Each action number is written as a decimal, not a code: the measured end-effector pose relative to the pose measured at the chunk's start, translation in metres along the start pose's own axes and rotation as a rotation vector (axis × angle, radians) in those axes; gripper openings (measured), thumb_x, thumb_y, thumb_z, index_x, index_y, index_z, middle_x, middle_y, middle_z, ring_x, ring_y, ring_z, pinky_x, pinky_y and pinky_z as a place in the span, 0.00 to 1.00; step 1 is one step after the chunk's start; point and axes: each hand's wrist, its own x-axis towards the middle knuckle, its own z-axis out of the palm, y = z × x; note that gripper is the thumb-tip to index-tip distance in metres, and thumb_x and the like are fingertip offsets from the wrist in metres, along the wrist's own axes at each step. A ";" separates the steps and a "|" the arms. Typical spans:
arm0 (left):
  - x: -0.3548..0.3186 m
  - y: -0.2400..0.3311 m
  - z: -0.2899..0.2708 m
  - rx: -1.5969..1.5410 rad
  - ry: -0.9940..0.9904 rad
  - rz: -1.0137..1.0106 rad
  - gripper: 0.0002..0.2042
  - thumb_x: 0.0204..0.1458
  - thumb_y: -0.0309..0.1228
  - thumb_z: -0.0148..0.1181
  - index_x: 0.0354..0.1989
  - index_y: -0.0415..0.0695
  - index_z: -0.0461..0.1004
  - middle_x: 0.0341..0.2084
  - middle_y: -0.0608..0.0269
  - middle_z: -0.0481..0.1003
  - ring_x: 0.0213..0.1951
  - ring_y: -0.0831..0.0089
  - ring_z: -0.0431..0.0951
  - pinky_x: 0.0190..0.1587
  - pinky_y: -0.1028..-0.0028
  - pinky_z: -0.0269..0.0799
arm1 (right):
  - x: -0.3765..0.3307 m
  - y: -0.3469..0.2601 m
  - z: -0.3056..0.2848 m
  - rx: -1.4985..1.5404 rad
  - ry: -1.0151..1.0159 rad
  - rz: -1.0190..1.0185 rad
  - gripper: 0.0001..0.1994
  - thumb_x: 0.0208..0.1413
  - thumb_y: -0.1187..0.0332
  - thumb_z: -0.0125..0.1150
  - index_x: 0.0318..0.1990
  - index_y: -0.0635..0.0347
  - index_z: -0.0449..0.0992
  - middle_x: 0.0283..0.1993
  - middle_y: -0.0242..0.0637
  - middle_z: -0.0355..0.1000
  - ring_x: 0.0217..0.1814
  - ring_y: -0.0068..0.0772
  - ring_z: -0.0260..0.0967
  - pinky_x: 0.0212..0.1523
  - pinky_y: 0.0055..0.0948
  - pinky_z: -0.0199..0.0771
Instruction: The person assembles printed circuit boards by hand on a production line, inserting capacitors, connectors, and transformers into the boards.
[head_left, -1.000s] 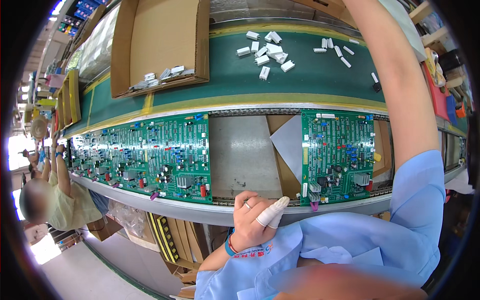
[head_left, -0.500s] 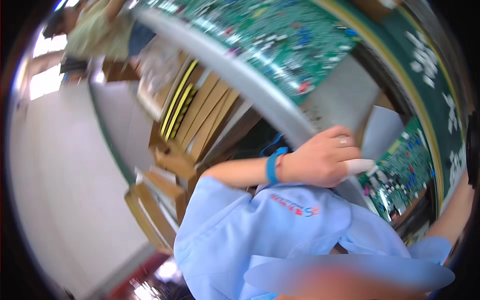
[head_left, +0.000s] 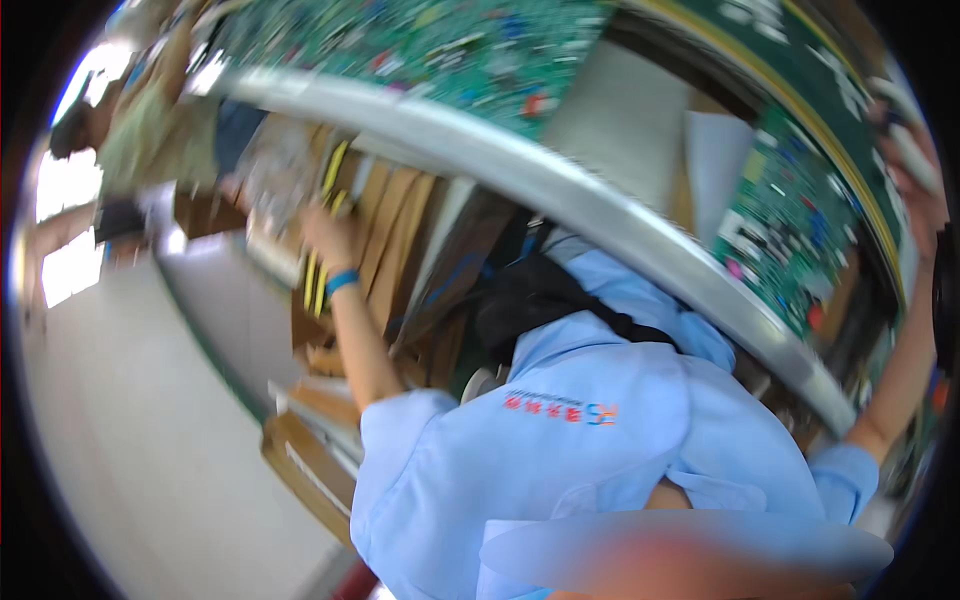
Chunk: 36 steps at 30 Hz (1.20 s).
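Your left hand (head_left: 330, 235) reaches down below the curved grey metal bench edge (head_left: 560, 190), into the stack of flat brown cardboard sheets with yellow strapping (head_left: 385, 250) standing on edge under the bench. The hand is blurred; fingers look curled at the cardboard, but you cannot tell whether it grips or only touches. A blue wristband (head_left: 341, 282) sits on that wrist.

Your right hand (head_left: 915, 180) is raised at the far right rim, closed around a small white oblong piece (head_left: 905, 150), past the green circuit board with mounted parts (head_left: 790, 230).

Handling call: the cardboard looks light and fairly stiff but bends and slides against its neighbours; pinch one sheet at its top edge, thumb one side, fingers the other. The white piece looks light and hard.

A second green circuit board (head_left: 430, 45) lies top left; another person in an olive top (head_left: 140, 140) is nearby.
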 end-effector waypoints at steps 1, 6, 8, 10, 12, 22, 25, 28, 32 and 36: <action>-0.003 -0.026 0.028 0.085 -0.012 0.024 0.15 0.44 0.38 0.65 0.36 0.42 0.76 0.36 0.49 0.75 0.39 0.52 0.78 0.39 0.58 0.74 | -0.010 0.020 0.017 -0.167 0.048 -0.091 0.21 0.60 0.66 0.54 0.61 0.62 0.67 0.47 0.26 0.69 0.26 0.04 0.52 0.24 0.05 0.54; -0.014 -0.013 0.034 0.169 -0.077 0.047 0.17 0.48 0.38 0.64 0.41 0.41 0.73 0.39 0.49 0.74 0.44 0.52 0.75 0.46 0.58 0.71 | -0.065 0.058 0.061 0.046 0.008 -0.079 0.17 0.62 0.67 0.53 0.55 0.66 0.71 0.41 0.37 0.74 0.26 0.12 0.61 0.23 0.10 0.63; -0.012 -0.005 0.031 0.202 -0.095 0.054 0.16 0.48 0.37 0.62 0.42 0.41 0.72 0.39 0.50 0.74 0.44 0.52 0.75 0.45 0.57 0.71 | -0.081 0.068 0.066 0.127 0.055 -0.070 0.15 0.63 0.67 0.53 0.54 0.66 0.71 0.41 0.38 0.74 0.26 0.12 0.61 0.23 0.11 0.63; -0.001 -0.015 0.049 0.193 -0.020 0.094 0.14 0.50 0.36 0.59 0.41 0.40 0.70 0.39 0.50 0.73 0.44 0.52 0.76 0.45 0.57 0.71 | -0.091 0.074 0.069 0.167 0.083 -0.060 0.14 0.63 0.66 0.54 0.52 0.63 0.71 0.37 0.36 0.73 0.24 0.12 0.60 0.21 0.11 0.61; 0.008 -0.024 0.057 0.181 -0.034 0.124 0.14 0.50 0.34 0.57 0.41 0.40 0.69 0.39 0.50 0.73 0.44 0.51 0.76 0.45 0.56 0.71 | -0.096 0.076 0.067 0.116 0.097 -0.042 0.13 0.63 0.65 0.54 0.51 0.62 0.72 0.35 0.35 0.72 0.23 0.12 0.59 0.20 0.11 0.59; 0.014 -0.012 0.049 0.161 -0.042 0.280 0.08 0.50 0.28 0.54 0.37 0.41 0.74 0.39 0.52 0.71 0.41 0.51 0.76 0.44 0.58 0.71 | -0.091 0.108 0.109 -0.679 0.320 -0.097 0.10 0.54 0.73 0.61 0.44 0.57 0.75 0.33 0.32 0.74 0.28 0.26 0.69 0.28 0.27 0.67; 0.019 -0.027 0.063 0.270 -0.095 0.323 0.11 0.48 0.30 0.59 0.39 0.40 0.73 0.39 0.51 0.71 0.42 0.51 0.76 0.42 0.58 0.72 | -0.084 0.130 0.107 -1.015 0.361 -0.453 0.12 0.50 0.73 0.64 0.43 0.58 0.74 0.36 0.36 0.75 0.30 0.36 0.72 0.29 0.32 0.71; 0.026 -0.035 0.073 0.228 -0.189 0.295 0.15 0.47 0.32 0.62 0.41 0.38 0.70 0.41 0.48 0.70 0.43 0.48 0.75 0.43 0.56 0.73 | -0.081 0.137 0.108 -1.110 0.332 -0.475 0.14 0.46 0.73 0.65 0.43 0.57 0.75 0.35 0.38 0.75 0.31 0.41 0.73 0.29 0.35 0.72; 0.025 -0.033 0.061 -0.148 -0.203 0.272 0.15 0.50 0.33 0.62 0.42 0.39 0.69 0.43 0.44 0.69 0.46 0.43 0.73 0.47 0.54 0.71 | -0.080 0.137 0.112 -1.258 0.349 -0.543 0.16 0.42 0.77 0.64 0.42 0.58 0.75 0.33 0.39 0.72 0.31 0.40 0.73 0.26 0.33 0.71; 0.021 -0.038 0.061 -0.153 -0.197 0.264 0.16 0.50 0.35 0.62 0.43 0.40 0.69 0.44 0.46 0.69 0.47 0.44 0.73 0.47 0.54 0.71 | -0.076 0.131 0.112 -1.349 0.328 -0.539 0.14 0.45 0.77 0.66 0.42 0.60 0.76 0.34 0.39 0.75 0.31 0.40 0.74 0.26 0.31 0.72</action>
